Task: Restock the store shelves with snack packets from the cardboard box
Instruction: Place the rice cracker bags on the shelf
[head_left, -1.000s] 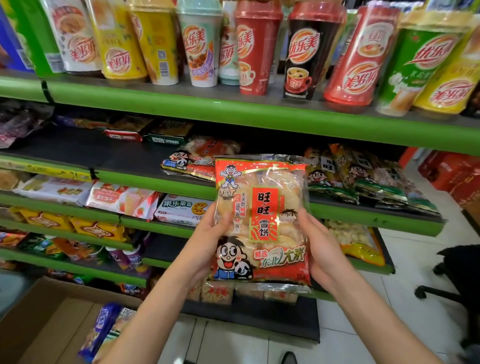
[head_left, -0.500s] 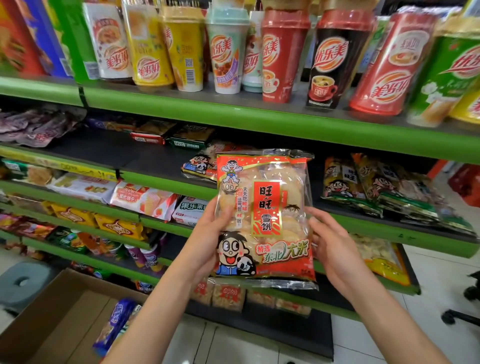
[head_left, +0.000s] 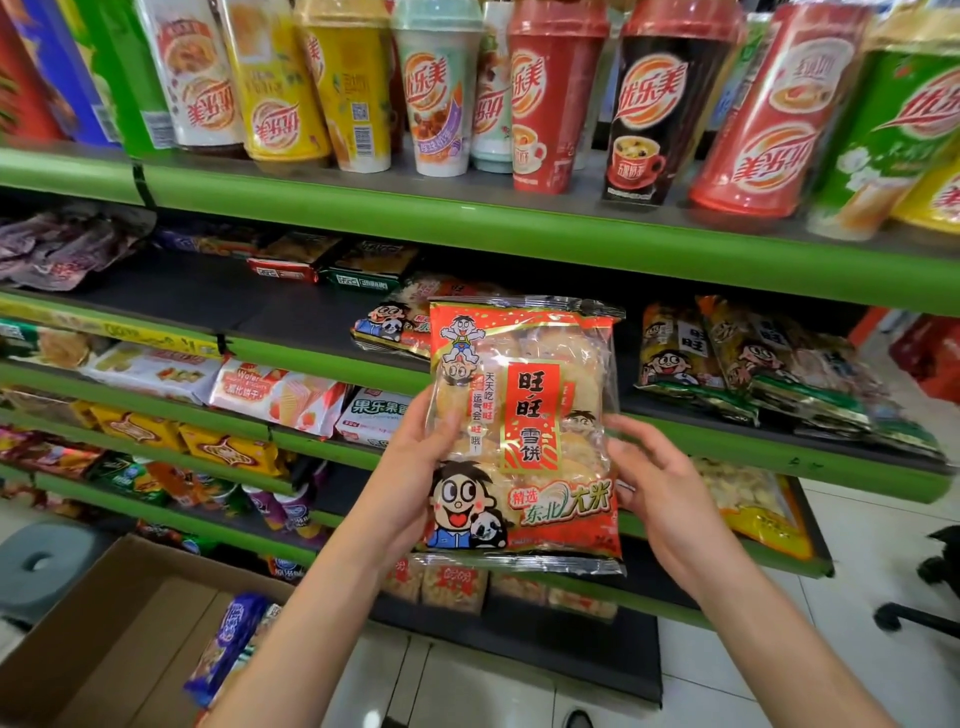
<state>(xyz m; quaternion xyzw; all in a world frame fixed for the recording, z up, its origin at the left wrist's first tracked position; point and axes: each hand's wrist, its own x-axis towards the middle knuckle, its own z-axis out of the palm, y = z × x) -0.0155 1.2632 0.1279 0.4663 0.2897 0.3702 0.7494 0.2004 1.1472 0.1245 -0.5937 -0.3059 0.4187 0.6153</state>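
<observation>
Snack packet (head_left: 524, 436) between both hands' fingers (head_left: 441, 415).

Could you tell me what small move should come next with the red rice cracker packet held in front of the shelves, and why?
Probably carry the rice cracker packet, held upright by the left hand and right hand, forward onto the second shelf, beside the matching packets lying there just behind it; bare dark shelf shows to their left.
</observation>
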